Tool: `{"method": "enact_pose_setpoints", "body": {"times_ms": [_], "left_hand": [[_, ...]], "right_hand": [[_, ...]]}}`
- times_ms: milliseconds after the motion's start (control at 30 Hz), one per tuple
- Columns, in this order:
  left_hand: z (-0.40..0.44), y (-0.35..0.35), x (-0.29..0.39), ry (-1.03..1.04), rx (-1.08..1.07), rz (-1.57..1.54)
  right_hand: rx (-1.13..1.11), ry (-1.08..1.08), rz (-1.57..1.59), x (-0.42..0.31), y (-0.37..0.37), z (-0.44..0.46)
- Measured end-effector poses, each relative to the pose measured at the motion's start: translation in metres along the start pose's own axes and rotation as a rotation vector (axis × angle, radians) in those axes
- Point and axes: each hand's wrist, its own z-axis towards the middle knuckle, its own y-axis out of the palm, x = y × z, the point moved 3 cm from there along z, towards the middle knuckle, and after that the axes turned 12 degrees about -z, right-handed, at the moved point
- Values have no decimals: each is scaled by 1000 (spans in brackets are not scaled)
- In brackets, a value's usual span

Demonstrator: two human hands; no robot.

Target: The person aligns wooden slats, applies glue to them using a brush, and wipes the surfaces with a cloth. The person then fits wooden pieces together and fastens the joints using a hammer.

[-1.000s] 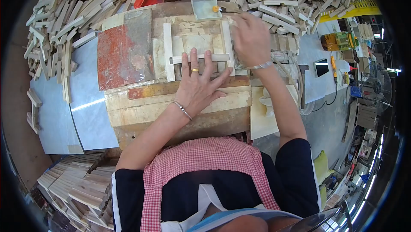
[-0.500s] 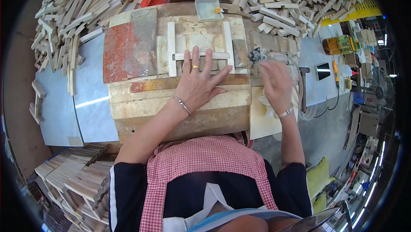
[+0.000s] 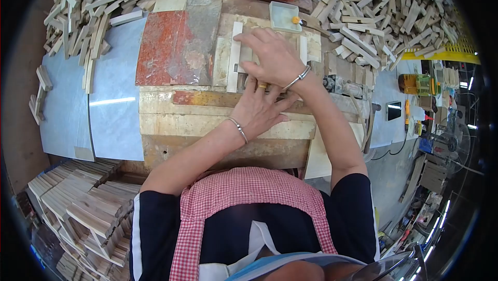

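1) The right hand [image 3: 275, 59] is held palm down, partly over the fingers of the left hand [image 3: 258, 110]; its thumb and index finger are parted, and the index fingertip is placed at the left strip [image 3: 234, 55], though whether anything is gripped cannot be told
2) The left hand is laid flat-backed with its fingers pointed away from the body; its fingertips are covered by the right hand, so whether they are pressed down or closed on wood cannot be told
3) The crosspiece [image 3: 236, 67] is almost wholly hidden by the hands; only one dark-looking end is seen, touching or very near the left strip
4) The right strip [image 3: 303, 47] is partly covered by the right hand and wrist, with its upper part exposed
5) Both strips are pale, straight and plain, and are laid roughly parallel on the stained, patched workboard [image 3: 223, 125]
6) Beyond the strips a shallow tray [image 3: 284, 7] is set, with something whitish inside that is hard to identify; a yellow-orange object [image 3: 296, 20] is seen at its edge
7) At the far right a yellow basket [image 3: 442, 57] is partly hidden by piled wood pieces [image 3: 399, 11]
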Motion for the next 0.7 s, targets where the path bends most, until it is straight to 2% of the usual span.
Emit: {"method": "enact_pose_setpoints", "body": {"times_ms": [133, 200, 333, 400, 433, 500, 700], "left_hand": [[2, -1, -1, -5, 18, -24], [1, -2, -2, -9, 50, -29], [2, -2, -4, 28, 78, -32], [2, -1, -5, 27, 75, -32], [2, 0, -5, 30, 85, -41], [1, -1, -5, 41, 89, -50], [2, -1, -7, 49, 102, -67]], "right_hand": [[98, -160, -72, 7, 8, 16], [221, -26, 74, 25, 6, 35], [51, 49, 31, 38, 27, 55], [-140, 150, 85, 35, 36, 57], [-146, 147, 85, 36, 39, 56], [-9, 96, 86, 37, 42, 53], [59, 54, 44, 34, 42, 49]]}}
